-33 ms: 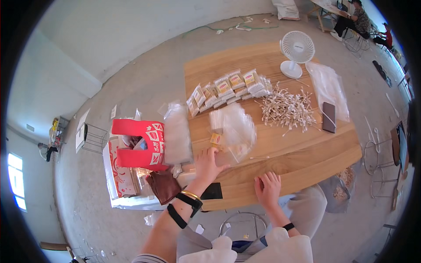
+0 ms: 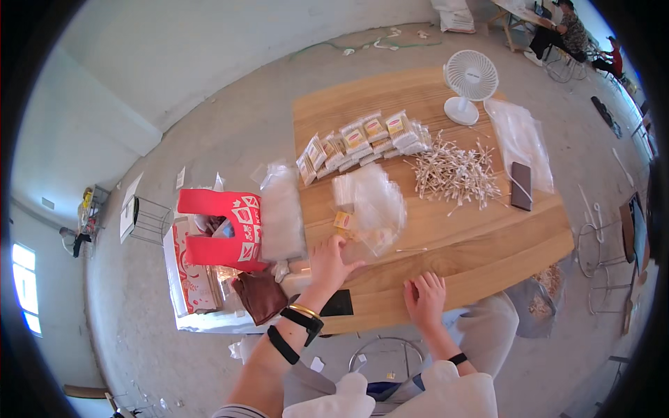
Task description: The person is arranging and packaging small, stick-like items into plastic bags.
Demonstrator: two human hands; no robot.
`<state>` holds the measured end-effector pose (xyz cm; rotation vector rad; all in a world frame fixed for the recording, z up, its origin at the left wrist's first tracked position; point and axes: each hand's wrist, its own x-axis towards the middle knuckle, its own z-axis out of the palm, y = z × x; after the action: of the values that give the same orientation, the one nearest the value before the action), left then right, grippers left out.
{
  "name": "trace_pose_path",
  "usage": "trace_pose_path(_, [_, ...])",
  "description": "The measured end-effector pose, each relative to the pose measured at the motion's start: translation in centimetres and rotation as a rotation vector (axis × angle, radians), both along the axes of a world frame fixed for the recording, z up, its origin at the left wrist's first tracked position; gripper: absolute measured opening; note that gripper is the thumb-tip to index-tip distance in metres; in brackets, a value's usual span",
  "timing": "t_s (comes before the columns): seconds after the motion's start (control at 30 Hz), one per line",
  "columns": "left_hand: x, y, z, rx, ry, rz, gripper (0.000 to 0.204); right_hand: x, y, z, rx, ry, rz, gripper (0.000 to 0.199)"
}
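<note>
My left hand (image 2: 329, 263) rests on the wooden table, thumb spread from the fingers, and holds nothing that I can see. Just beyond its fingertips are a small yellow card (image 2: 342, 221) and a fanned stack of clear plastic bags (image 2: 380, 202). My right hand (image 2: 425, 295) lies at the near table edge, empty, with its fingers loosely extended. A single cotton swab (image 2: 411, 249) lies between the bags and my right hand. Farther off is a heap of loose cotton swabs (image 2: 456, 171). Left of that heap, several filled packs of cotton swabs (image 2: 357, 139) are stacked in rows.
A white fan (image 2: 470, 78) stands at the far right, near clear plastic sheets (image 2: 523, 139) and a dark phone (image 2: 521, 186). On the left are a red bag (image 2: 240, 223), more clear bags (image 2: 282, 216) and a brown pouch (image 2: 259, 296). People (image 2: 568, 31) sit in the background.
</note>
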<state>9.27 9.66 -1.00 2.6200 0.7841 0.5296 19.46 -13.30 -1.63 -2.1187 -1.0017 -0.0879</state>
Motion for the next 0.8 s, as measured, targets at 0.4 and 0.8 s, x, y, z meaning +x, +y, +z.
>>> trace_pose_path(0.4, [-6.3,-5.1,7.9,-0.79,0.191,-0.073,0.026,-1.5,0.8,3.8,0.296,0.892,0.194,0.018])
trace_pose_path(0.8, [-12.8,-12.7,13.0,-0.604,-0.263,-0.073,0.018,-7.1,-0.9,10.2,0.076,0.727,0.378,0.014])
